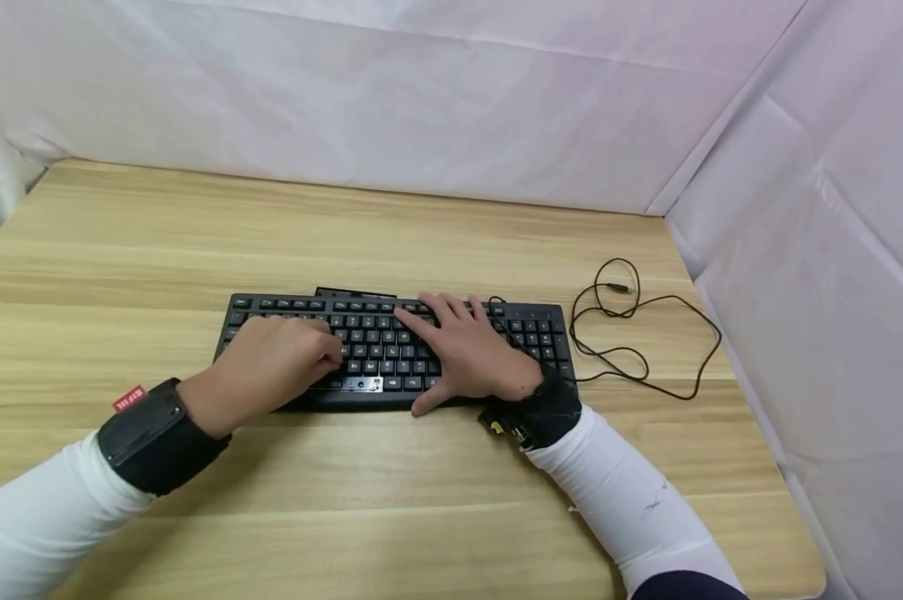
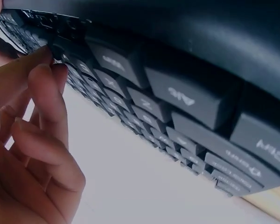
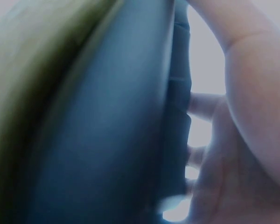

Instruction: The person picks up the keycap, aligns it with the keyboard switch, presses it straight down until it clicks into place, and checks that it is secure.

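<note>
A black keyboard (image 1: 376,346) lies on the wooden table, its keys facing up. Curled over its left-middle part is my left hand (image 1: 282,350). In the left wrist view, the left hand's thumb and forefinger (image 2: 46,79) pinch at a dark key near the bottom row; the fingertips partly hide it. Just right of that hand, a pale strip with small fittings (image 1: 361,384) shows in the space-bar slot. My right hand (image 1: 474,350) rests across the keys with fingers spread, thumb at the front edge. The right wrist view is blurred, showing the keyboard's front edge (image 3: 102,121) beside the palm.
A thin black cable (image 1: 676,393) loops over the table right of the keyboard, its plug (image 1: 618,287) near the back. A flat black piece (image 1: 357,292) shows behind the keyboard. White sheets (image 1: 421,92) hang at the back and right.
</note>
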### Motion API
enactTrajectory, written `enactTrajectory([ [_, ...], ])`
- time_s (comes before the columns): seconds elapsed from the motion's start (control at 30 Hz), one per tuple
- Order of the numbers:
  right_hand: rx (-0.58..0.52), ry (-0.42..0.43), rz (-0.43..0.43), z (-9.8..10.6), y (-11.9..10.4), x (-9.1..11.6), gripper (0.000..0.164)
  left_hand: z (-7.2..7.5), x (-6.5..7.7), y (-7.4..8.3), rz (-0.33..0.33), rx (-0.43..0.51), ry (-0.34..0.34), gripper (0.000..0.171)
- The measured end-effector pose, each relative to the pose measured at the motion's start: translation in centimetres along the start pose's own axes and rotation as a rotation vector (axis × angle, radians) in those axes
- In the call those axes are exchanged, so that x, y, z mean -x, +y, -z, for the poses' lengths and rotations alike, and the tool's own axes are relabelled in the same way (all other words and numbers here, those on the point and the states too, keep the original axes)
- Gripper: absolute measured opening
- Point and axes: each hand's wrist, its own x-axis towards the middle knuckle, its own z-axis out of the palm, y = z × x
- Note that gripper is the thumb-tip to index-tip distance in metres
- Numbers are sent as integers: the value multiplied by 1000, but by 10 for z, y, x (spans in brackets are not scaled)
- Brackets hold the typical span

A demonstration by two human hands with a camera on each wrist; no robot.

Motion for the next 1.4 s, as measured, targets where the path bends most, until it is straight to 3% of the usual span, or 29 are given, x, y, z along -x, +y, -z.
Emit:
enactTrajectory([
  [0.27,1,0,-5,0,2,1,124,-1,-4,-3,78,99,-77,12],
  [0.4,8,4,-1,1,3,1,124,-1,-7,-1,72,110,-96,24],
  [0.63,12,11,0,1,3,1,124,-2,-9,0,39,87,-102,29],
  [0.77,5,14,-1,0,3,3,124,4,-20,-10,22,93,-137,29],
  [0.93,-5,20,-10,-2,4,4,124,10,-45,-32,64,92,-88,7],
  [1.1,0,25,-1,-2,3,2,123,8,-63,-47,114,100,-177,21],
  [1.23,-1,23,6,-2,2,1,123,2,-66,-50,127,83,-248,26],
  [1.4,5,23,8,-3,1,-1,124,-1,-61,-54,153,54,-262,33],
])
